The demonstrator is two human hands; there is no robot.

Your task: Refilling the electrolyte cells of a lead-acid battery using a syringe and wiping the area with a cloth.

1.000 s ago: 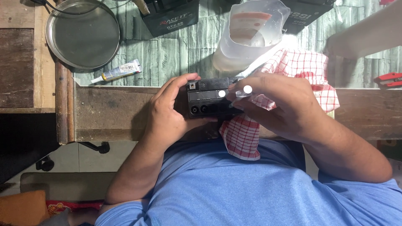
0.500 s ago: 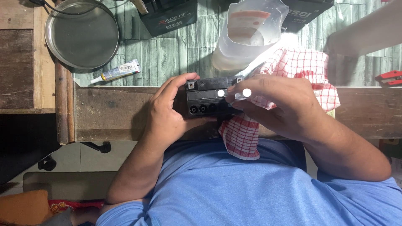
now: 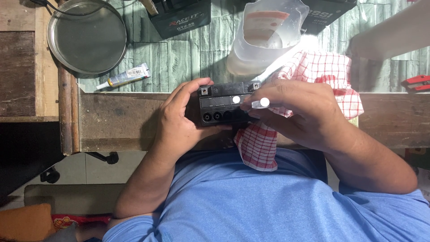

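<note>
Sitting at the tabletop's (image 3: 112, 121) near edge, a small black battery (image 3: 221, 105) is gripped by left-hand fingers (image 3: 190, 96); right-hand fingers (image 3: 273, 96) pinch a white-tipped tube (image 3: 260, 103) over it, the checked cloth (image 3: 313, 74) crowding its right.

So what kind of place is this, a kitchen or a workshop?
Probably a small repair workshop. A worn wooden bench holds a small black battery in the left hand, another black battery sits behind, beside a glue tube and a metal pan.
</note>
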